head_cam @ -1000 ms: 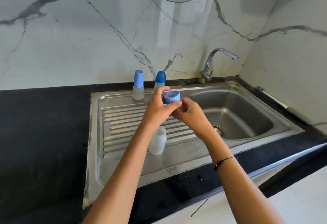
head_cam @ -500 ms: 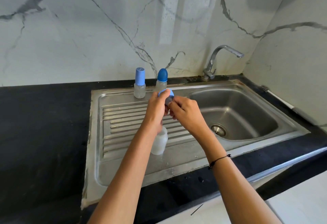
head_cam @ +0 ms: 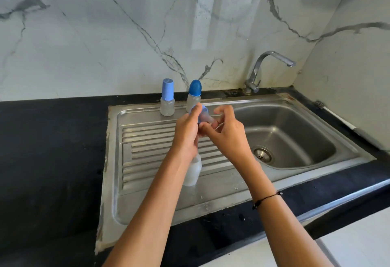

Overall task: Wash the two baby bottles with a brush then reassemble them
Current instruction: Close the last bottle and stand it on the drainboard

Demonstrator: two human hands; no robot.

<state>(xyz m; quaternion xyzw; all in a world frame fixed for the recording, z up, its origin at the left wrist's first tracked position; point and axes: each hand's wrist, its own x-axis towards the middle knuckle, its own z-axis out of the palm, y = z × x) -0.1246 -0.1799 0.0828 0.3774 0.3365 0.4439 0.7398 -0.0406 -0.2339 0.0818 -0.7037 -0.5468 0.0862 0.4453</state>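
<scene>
2 capped bottles (head_cam: 167, 98) (head_cam: 194, 95) stand side by side at the back edge of the drainboard (head_cam: 147, 140), basin (head_cam: 291, 138) to their right, tap (head_cam: 256, 72) behind it. An open bottle (head_cam: 193, 171) stands on the drainboard nearer the front, the bench (head_cam: 52, 150) around the sink.

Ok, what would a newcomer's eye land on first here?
Two hands meeting over the drainboard: the left hand grips a blue bottle collar while the right hand pinches the teat poking out of it. Behind them two blue-capped bottles stand at the sink's back rim.
</scene>
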